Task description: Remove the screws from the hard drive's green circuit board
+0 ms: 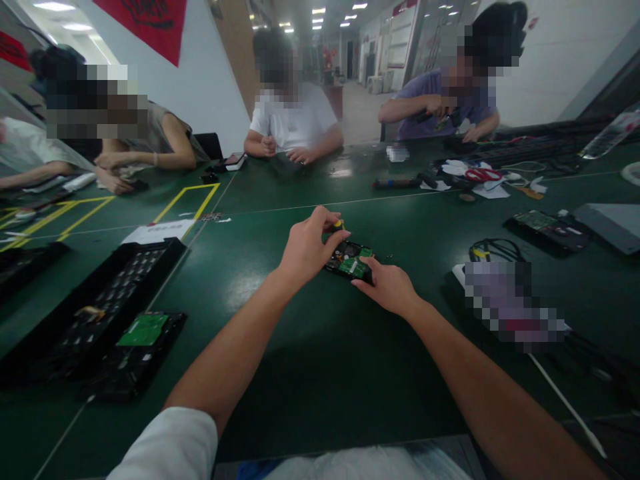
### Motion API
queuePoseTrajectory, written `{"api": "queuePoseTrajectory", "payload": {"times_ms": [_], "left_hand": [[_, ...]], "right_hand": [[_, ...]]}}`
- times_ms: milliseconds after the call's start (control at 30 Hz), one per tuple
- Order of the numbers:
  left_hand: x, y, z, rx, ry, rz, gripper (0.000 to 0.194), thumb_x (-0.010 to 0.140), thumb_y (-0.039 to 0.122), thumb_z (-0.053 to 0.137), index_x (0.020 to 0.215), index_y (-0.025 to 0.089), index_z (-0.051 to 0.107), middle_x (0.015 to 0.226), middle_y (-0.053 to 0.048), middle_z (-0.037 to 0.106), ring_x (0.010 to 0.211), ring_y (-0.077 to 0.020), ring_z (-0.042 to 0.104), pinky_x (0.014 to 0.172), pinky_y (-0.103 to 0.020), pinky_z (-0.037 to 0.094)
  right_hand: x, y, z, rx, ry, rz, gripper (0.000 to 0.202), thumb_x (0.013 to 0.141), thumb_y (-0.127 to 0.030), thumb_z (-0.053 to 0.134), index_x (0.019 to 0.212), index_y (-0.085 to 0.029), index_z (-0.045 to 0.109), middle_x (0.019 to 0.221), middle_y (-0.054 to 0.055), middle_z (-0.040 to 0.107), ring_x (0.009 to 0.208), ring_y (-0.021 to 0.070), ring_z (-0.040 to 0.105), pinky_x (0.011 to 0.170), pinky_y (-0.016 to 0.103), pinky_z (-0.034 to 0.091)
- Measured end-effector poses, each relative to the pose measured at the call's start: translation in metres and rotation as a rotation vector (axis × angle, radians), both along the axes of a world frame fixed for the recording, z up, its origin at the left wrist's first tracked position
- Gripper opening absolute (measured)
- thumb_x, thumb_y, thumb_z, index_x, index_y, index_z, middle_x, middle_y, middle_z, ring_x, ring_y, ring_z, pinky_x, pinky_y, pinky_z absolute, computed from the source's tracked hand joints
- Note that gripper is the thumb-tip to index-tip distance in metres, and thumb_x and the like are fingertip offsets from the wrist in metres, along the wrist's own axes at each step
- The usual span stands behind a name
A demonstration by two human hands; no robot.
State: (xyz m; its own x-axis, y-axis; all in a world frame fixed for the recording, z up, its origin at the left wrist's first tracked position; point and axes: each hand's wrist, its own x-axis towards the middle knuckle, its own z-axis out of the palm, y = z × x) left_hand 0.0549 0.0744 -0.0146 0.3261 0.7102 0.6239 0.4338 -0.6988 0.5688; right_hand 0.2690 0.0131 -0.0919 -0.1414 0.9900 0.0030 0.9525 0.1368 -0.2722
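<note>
Inside the bench's near edge, the likely stiff, fragile drive is best side-gripped; it is loosely clasped by the right hand, a yellow item pinched by the left hand.

flat black rectangular device with bright green circuit board, small tool showing yellow, smooth dark-green tabletop crossed by thin pale lines, yellow tape outlines, long black tray with rows of pale patches, red scissor handles
</note>
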Motion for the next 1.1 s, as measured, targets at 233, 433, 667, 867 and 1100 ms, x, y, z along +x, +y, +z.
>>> {"api": "queuePoseTrajectory", "payload": {"times_ms": [233, 433, 667, 867, 1100], "left_hand": [[-0.0047, -0.0019, 0.0084, 0.11, 0.159, -0.012, 0.023, 0.098, 0.015, 0.063, 0.12, 0.023, 0.066, 0.12, -0.007, 0.073, 0.105, -0.0214, 0.073, 0.096, -0.038, 0.06], [-0.0035, -0.0032, 0.0092, 0.054, 0.072, -0.04, 0.015, 0.095, 0.026, 0.072, 0.11, 0.023, 0.07, 0.11, -0.004, 0.072, 0.089, -0.0173, 0.072, 0.085, -0.034, 0.062], [-0.0028, -0.0037, 0.0083, 0.062, 0.002, -0.02, 0.013, 0.091, 0.025, 0.078, 0.102, 0.021, 0.071, 0.108, -0.004, 0.069, 0.082, -0.0145, 0.071, 0.08, -0.031, 0.064], [-0.0033, -0.0041, 0.0087, 0.073, 0.009, -0.003, 0.011, 0.091, 0.027, 0.078, 0.099, 0.021, 0.071, 0.107, -0.004, 0.073, 0.084, -0.016, 0.072, 0.077, -0.031, 0.063], [-0.0029, -0.0028, 0.0055, 0.023, -0.017, -0.051, 0.01, 0.097, 0.021, 0.066, 0.106, 0.022, 0.071, 0.119, -0.006, 0.07, 0.091, -0.0166, 0.072, 0.073, -0.029, 0.065]], "right_hand": [[0.0006, -0.0006, -0.0008, 0.001, 0.014, -0.006, 0.065, 0.102, -0.062, 0.053, 0.151, -0.021, 0.051, 0.1, 0.009, 0.08, 0.094, 0.0289, 0.076, 0.075, 0.036, 0.053], [0.0019, 0.0003, -0.0017, -0.001, 0.011, -0.006, 0.065, 0.101, -0.063, 0.054, 0.152, -0.022, 0.051, 0.098, 0.009, 0.08, 0.091, 0.0293, 0.076, 0.075, 0.037, 0.053], [0.0022, 0.0005, -0.0039, 0.024, 0.009, -0.005, 0.065, 0.1, -0.063, 0.055, 0.151, -0.022, 0.052, 0.1, 0.01, 0.079, 0.091, 0.0304, 0.076, 0.075, 0.037, 0.052], [0.0015, 0.0003, -0.002, 0.017, 0.016, -0.005, 0.064, 0.101, -0.062, 0.056, 0.151, -0.022, 0.052, 0.1, 0.009, 0.08, 0.092, 0.0299, 0.076, 0.074, 0.037, 0.053], [0.0014, -0.0007, 0.0002, 0.005, 0.006, -0.015, 0.063, 0.101, -0.061, 0.056, 0.151, -0.023, 0.052, 0.099, 0.008, 0.08, 0.092, 0.0283, 0.076, 0.075, 0.036, 0.052]]}}
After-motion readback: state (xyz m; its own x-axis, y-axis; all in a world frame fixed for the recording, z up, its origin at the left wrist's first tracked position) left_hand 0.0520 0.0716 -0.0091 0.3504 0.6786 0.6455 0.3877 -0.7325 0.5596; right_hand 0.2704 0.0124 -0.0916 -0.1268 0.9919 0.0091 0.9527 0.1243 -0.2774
